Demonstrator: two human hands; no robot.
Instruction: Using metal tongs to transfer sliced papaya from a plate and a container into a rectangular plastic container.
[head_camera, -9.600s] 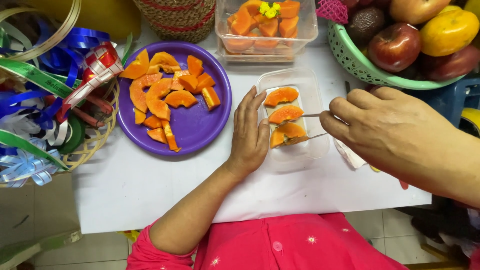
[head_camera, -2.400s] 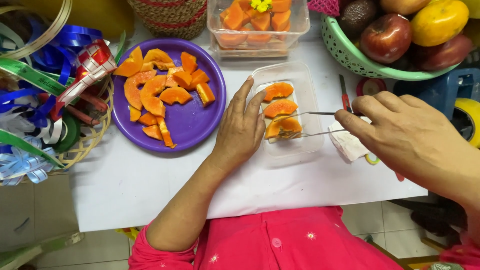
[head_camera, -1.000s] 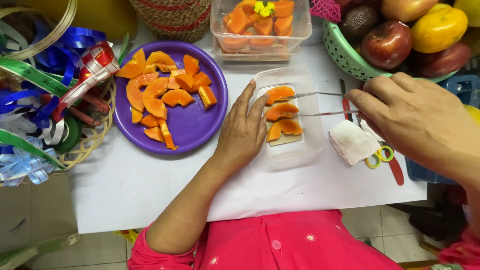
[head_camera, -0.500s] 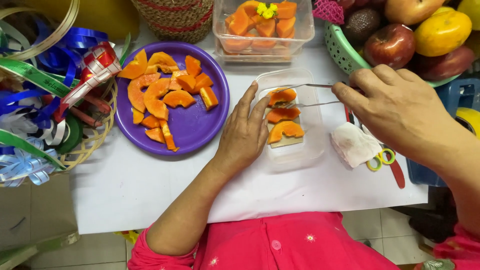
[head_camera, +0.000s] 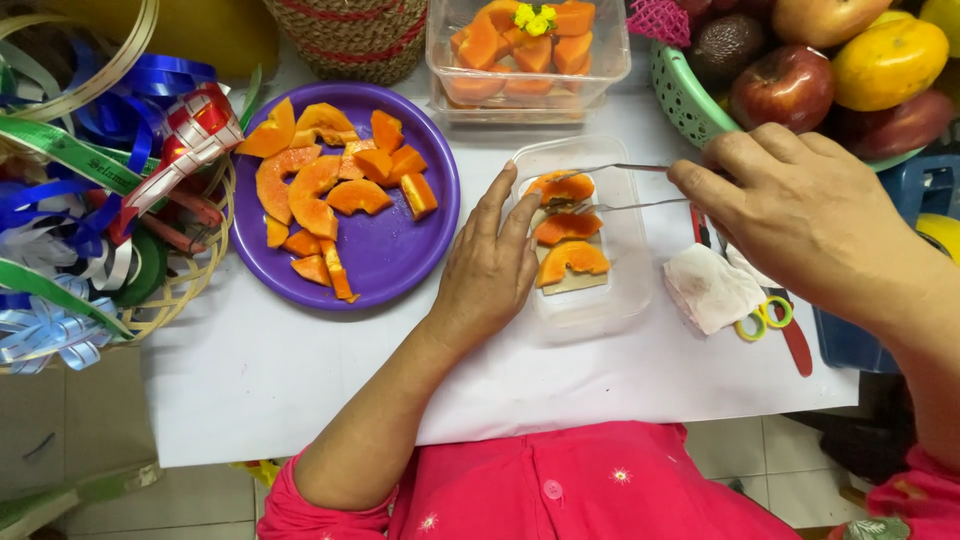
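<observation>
Glossy orange papaya wedges (head_camera: 566, 228) lie in a clear rectangular plastic tub (head_camera: 625, 290) on the white table (head_camera: 300, 370). The left hand (head_camera: 487, 272) steadies its edge, fingers together; the right hand (head_camera: 800, 215) pinches thin metal tongs (head_camera: 625, 187) around the top wedge.

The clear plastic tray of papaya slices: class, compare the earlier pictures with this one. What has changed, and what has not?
The right hand moved the metal tongs from the lower slices to the top slice. The left hand still steadies the clear plastic tray; three slices remain.
</observation>
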